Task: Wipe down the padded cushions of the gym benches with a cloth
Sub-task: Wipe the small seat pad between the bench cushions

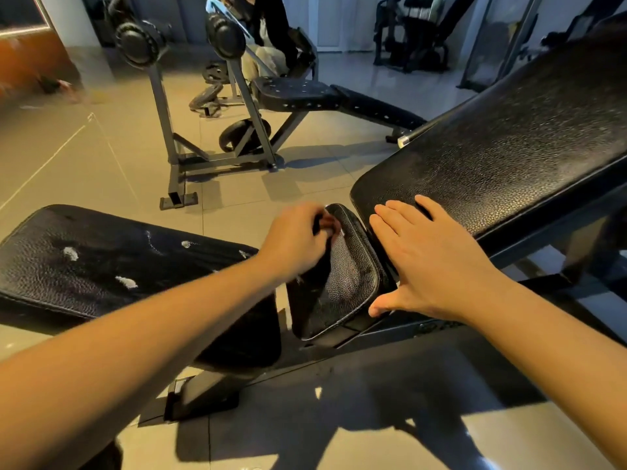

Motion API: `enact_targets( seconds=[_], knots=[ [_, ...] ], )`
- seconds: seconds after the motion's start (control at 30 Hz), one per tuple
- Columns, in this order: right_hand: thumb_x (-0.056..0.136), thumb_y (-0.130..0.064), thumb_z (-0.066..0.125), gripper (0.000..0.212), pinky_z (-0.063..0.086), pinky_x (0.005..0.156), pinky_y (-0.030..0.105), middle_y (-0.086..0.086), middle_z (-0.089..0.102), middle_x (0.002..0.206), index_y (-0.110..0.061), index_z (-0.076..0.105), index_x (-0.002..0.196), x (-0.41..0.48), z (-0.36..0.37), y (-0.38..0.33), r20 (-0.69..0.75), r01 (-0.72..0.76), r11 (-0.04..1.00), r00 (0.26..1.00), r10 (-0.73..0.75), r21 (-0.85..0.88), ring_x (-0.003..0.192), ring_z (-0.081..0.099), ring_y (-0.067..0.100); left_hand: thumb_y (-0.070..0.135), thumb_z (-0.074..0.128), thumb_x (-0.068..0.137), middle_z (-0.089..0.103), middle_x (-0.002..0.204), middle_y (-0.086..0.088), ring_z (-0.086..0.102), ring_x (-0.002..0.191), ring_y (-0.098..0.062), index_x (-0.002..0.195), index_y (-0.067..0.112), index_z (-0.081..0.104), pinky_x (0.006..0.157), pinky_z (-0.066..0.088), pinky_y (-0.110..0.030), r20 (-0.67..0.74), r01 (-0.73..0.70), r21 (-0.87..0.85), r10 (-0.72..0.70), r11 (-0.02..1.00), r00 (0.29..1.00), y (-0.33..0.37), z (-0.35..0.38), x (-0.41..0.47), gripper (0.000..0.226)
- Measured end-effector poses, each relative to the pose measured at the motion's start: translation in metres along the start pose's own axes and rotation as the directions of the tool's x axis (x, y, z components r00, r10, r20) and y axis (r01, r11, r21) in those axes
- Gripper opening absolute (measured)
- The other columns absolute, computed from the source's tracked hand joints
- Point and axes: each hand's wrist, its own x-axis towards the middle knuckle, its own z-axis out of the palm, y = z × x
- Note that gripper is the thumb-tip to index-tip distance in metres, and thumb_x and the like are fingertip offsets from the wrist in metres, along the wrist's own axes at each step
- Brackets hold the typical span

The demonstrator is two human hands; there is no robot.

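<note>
Right hand (pixel 437 262) flat, fingers together, on the black padded backrest (pixel 509 147); left hand (pixel 291 242) at the small black seat pad (pixel 346 279), fingers curled, grip unclear.

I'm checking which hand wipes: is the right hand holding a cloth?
No, the right hand lies flat on the backrest pad, holding nothing.

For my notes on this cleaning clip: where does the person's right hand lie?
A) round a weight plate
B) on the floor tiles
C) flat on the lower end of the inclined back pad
C: the right hand lies flat, its straight fingers on the lower end of the inclined back pad.
</note>
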Motion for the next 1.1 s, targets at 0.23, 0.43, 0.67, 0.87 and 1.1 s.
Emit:
enact_targets(
  seconds=[0.23,0.43,0.67,0.87,1.1],
  knots=[
    [0.053,-0.098,0.044,0.135,0.034,0.118,0.056,0.017,0.052,0.148,0.001,0.048,0.145,0.0,0.001,0.0,0.0,-0.012,1.0,1.0,0.012,0.005,0.141,0.046,0.033,0.017,0.072,0.089,0.072,0.098,0.005,0.065,0.097,-0.013,0.103,0.021,0.074,0.09,0.052,-0.037,0.039,-0.055,-0.118,0.06,0.991,0.997,0.01,-0.008,-0.02,0.015],
    [0.054,-0.098,0.049,0.134,0.033,0.118,0.055,0.018,0.052,0.148,0.001,0.047,0.145,0.0,0.003,-0.001,-0.016,-0.003,1.0,1.0,0.003,-0.001,0.141,0.046,0.033,0.019,0.072,0.09,0.07,0.105,-0.001,0.064,0.101,-0.021,0.107,0.016,0.07,0.09,0.05,-0.036,0.058,-0.198,0.032,0.196,0.98,0.979,0.005,-0.004,-0.034,0.017],
    [0.055,-0.1,0.046,0.136,0.029,0.121,0.054,0.015,0.047,0.153,-0.002,0.043,0.149,-0.001,0.0,-0.001,0.008,-0.012,1.0,1.0,0.012,-0.013,0.145,0.04,0.031,0.021,0.071,0.092,0.073,0.105,-0.006,0.066,0.104,-0.025,0.11,0.014,0.073,0.086,0.052,-0.032,0.049,0.116,0.108,-0.121,0.987,0.991,-0.015,-0.01,0.018,0.02],
    [0.056,-0.099,0.046,0.135,0.03,0.12,0.054,0.016,0.048,0.153,-0.001,0.044,0.149,0.0,-0.001,-0.001,0.006,-0.008,1.0,1.0,0.008,-0.01,0.145,0.042,0.032,0.024,0.072,0.087,0.072,0.093,0.009,0.063,0.087,-0.008,0.099,0.021,0.073,0.08,0.049,-0.025,0.305,-0.15,0.112,0.11,0.982,0.946,0.01,-0.032,-0.079,0.012],
    [0.054,-0.1,0.042,0.135,0.03,0.121,0.054,0.016,0.048,0.152,-0.004,0.044,0.149,0.0,0.0,-0.002,0.009,-0.019,1.0,1.0,0.019,-0.005,0.144,0.043,0.032,0.015,0.068,0.089,0.074,0.097,-0.013,0.067,0.097,-0.033,0.1,0.006,0.074,0.074,0.047,-0.031,0.046,0.154,0.241,-0.169,0.958,0.984,-0.044,-0.015,-0.002,0.015]
  ],
)
